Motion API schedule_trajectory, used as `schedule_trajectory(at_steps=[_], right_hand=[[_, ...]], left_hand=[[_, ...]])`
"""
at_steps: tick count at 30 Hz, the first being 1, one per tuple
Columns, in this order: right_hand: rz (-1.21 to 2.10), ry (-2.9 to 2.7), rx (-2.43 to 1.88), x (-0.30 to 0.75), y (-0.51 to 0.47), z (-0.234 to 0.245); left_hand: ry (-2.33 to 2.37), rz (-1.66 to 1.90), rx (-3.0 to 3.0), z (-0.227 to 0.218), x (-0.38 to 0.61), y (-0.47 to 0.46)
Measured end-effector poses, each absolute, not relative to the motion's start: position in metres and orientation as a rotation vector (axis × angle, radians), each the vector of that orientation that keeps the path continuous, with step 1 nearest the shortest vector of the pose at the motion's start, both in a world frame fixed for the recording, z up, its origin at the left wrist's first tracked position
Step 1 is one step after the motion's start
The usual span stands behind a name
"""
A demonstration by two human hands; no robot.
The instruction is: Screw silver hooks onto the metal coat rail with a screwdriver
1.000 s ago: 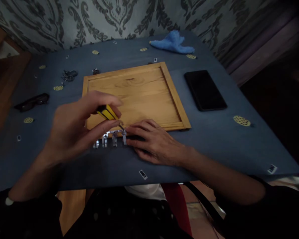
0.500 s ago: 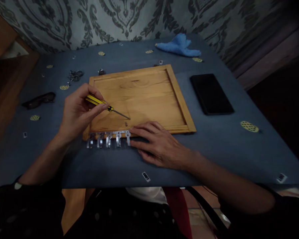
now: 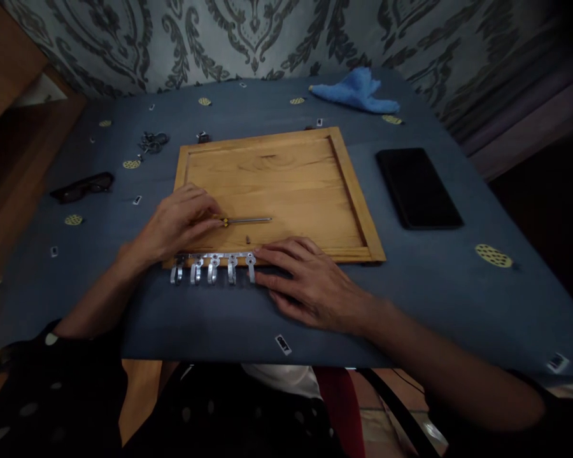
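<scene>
head view: my left hand [image 3: 181, 219] is curling round the screwdriver [image 3: 246, 220], which is lying on the wooden board [image 3: 286, 184]. my right hand [image 3: 310, 283], fingers spread, is touching the hook rack [image 3: 213, 262] just beneath my left. one screw [image 3: 248, 240] is lying loose between them, not yet driven.

The tray [image 3: 277, 184] is honey-brown and grained. On it, the screwdriver [image 3: 246, 220] in my left hand [image 3: 181, 222] shows yellow and black. The hooks [image 3: 213, 266] at its near edge are silver, the phone [image 3: 417, 187] right of it black, the rag [image 3: 358, 92] behind it blue.
</scene>
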State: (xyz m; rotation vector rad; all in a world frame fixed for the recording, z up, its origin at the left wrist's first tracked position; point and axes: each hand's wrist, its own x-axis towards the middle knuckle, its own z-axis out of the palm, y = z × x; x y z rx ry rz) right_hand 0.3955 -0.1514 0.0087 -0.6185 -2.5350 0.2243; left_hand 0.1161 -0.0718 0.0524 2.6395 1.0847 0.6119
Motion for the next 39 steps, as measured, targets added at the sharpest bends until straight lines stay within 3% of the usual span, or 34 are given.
schedule_trajectory(at_steps=[4,13,32,39], right_hand=[[0.222,-2.535,-0.607,0.395,-0.151,0.009],[0.254,-2.553,-0.613,0.395,-0.151,0.009],[0.256,-2.506,-0.587,0.396,-0.150,0.011],[0.284,-2.534,-0.591,0.397,-0.150,0.010]], left_hand=[[0.989,0.678,2.638,0.068,0.128,-0.098],[1.027,0.330,2.675,0.061,0.150,-0.140],[0.986,0.462,2.496,0.061,0.146,-0.119],[0.951,0.283,2.686,0.064,0.157,-0.095]])
